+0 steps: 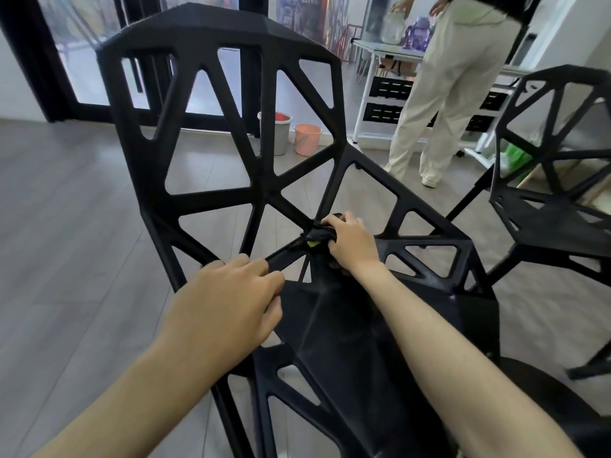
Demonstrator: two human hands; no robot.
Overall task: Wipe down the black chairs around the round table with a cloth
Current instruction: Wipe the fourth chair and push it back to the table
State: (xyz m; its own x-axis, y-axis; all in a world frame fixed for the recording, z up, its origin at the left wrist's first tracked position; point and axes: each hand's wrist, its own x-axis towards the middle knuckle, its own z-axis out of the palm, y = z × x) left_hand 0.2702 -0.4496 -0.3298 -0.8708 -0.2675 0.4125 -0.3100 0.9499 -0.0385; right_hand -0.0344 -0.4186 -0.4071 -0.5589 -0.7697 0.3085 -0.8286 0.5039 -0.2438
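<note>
Left hand (228,302) fingers curled round strut at seat edge of black lattice plastic chair (224,104), gripping it. Right hand (350,246) w/ dark bunched cloth (319,234) clamped in fingers, pressed on strut junction low on backrest. 2nd black lattice chair (555,206) far right, person in cream trousers (443,94) behind.

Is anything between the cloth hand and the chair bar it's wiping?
Nothing visible. The right hand presses the dark cloth straight onto the chair where its bars meet; the left hand grips a lower bar, off to the side.
</note>
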